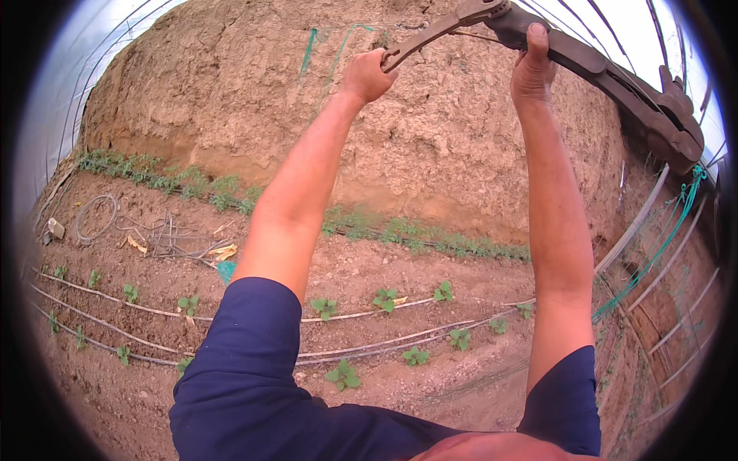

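Both my arms are raised toward the top of the view. My left hand (370, 76) is closed round the lower end of a flat brown lever (430, 36), which has a hole near that end. The lever slants up to a rounded joint at the top edge. My right hand (534, 69) grips a long, dark brown jointed piece (596, 65), its thumb up against the near side and the other fingers mostly hidden. That piece runs from beside the joint down to the right, ending in a thick, blocky part. I cannot tell its exact kind.
A rough earthen wall (254, 77) rises ahead, with low green plants (223, 188) along its foot. Seedlings (343, 375) grow beside thin hoses (384, 349) across the soil. Coiled wire (96, 219) lies at left. Green cord (669, 246) and poles (634, 219) stand at right.
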A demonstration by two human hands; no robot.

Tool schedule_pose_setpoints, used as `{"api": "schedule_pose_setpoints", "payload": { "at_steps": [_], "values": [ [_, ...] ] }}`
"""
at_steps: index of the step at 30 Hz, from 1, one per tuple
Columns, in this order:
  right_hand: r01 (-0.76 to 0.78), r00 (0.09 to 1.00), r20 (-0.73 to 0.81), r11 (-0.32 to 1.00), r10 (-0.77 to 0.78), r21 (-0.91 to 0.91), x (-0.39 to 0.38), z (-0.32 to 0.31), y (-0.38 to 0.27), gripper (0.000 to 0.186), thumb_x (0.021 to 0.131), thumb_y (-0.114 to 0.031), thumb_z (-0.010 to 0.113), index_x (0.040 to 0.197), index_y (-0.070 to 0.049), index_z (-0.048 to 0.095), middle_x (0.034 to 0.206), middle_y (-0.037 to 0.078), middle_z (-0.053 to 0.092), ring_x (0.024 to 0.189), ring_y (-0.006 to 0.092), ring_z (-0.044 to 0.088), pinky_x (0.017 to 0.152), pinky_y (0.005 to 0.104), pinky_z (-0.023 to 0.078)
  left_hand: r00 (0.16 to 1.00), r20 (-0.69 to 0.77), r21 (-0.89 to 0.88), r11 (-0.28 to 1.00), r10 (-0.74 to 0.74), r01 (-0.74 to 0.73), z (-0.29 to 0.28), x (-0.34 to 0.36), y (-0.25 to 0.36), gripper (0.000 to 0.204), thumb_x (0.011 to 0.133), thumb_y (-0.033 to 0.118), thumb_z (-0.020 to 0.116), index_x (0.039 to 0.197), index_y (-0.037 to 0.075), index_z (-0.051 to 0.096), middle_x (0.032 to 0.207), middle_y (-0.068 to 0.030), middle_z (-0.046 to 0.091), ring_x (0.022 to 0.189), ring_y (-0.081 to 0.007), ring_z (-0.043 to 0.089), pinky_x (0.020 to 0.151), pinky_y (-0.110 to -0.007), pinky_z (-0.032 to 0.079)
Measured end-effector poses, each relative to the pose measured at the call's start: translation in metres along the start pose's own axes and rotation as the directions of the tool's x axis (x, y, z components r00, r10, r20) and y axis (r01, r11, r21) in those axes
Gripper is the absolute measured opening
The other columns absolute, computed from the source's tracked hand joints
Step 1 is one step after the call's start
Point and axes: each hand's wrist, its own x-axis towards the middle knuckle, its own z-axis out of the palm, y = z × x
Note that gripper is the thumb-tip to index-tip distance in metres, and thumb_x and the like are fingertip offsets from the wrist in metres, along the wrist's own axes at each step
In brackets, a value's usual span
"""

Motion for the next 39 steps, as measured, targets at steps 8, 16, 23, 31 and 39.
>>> {"api": "schedule_pose_setpoints", "payload": {
  "at_steps": [8, 16, 23, 31, 39],
  "values": [
    [-0.091, 0.992, 0.085, 0.995, 0.093, -0.030, 0.008, 0.005, -0.014, 0.064, 0.079, -0.045, 0.081, 0.126, -0.010, 0.055, 0.114, -0.001, 0.057, 0.104, 0.0111, 0.054, 0.094, 0.0309, 0.045, 1.000, 0.021, 0.004, 1.000, 0.003, -0.003, -0.004, 0.020, 0.003, 0.028, 0.083, 0.032, 0.073, 0.089, 0.005, 0.067, 0.089, -0.0205, 0.072, 0.092, -0.0400, 0.069, 0.081, -0.049, 0.053],
    [-0.092, 0.993, -0.067, 0.996, 0.093, 0.023, -0.013, 0.020, -0.018, 0.058, 0.080, -0.036, 0.081, 0.120, -0.005, 0.052, 0.105, 0.003, 0.056, 0.095, 0.0124, 0.053, 0.086, 0.0312, 0.050, 0.967, 0.039, -0.129, 0.958, -0.252, 0.255, -0.016, -0.076, 0.038, 0.029, 0.084, 0.029, 0.068, 0.084, 0.001, 0.067, 0.079, -0.0216, 0.069, 0.080, -0.0410, 0.067, 0.074, -0.049, 0.051],
    [-0.143, 0.989, -0.017, 0.989, 0.144, 0.028, -0.020, 0.027, -0.027, 0.064, 0.079, -0.048, 0.083, 0.119, -0.007, 0.055, 0.107, 0.001, 0.057, 0.098, 0.0128, 0.053, 0.090, 0.0321, 0.047, 0.934, 0.037, -0.099, 0.929, -0.355, 0.357, -0.040, -0.103, 0.075, 0.030, 0.083, 0.028, 0.064, 0.084, -0.001, 0.067, 0.080, -0.0231, 0.068, 0.081, -0.0416, 0.067, 0.076, -0.050, 0.050],
    [-0.193, 0.981, 0.005, 0.966, 0.195, 0.173, -0.003, 0.046, -0.025, 0.063, 0.077, -0.036, 0.086, 0.120, -0.007, 0.051, 0.109, 0.003, 0.056, 0.097, 0.0134, 0.054, 0.087, 0.0320, 0.049, 0.869, 0.038, -0.094, 0.864, -0.494, 0.495, -0.049, -0.122, 0.098, 0.030, 0.083, 0.027, 0.063, 0.085, -0.003, 0.067, 0.080, -0.0235, 0.069, 0.081, -0.0412, 0.068, 0.077, -0.049, 0.050],
    [-0.095, 0.989, 0.110, 0.995, 0.097, -0.020, -0.034, -0.001, -0.022, 0.071, 0.079, -0.049, 0.080, 0.123, -0.005, 0.047, 0.113, 0.007, 0.059, 0.102, 0.0137, 0.058, 0.092, 0.0302, 0.050, 0.925, 0.005, -0.291, 0.884, -0.380, 0.365, 0.047, -0.117, 0.065, 0.016, 0.083, 0.015, 0.067, 0.082, 0.001, 0.060, 0.068, -0.0159, 0.062, 0.065, -0.0346, 0.064, 0.063, -0.045, 0.048]
  ]
}}
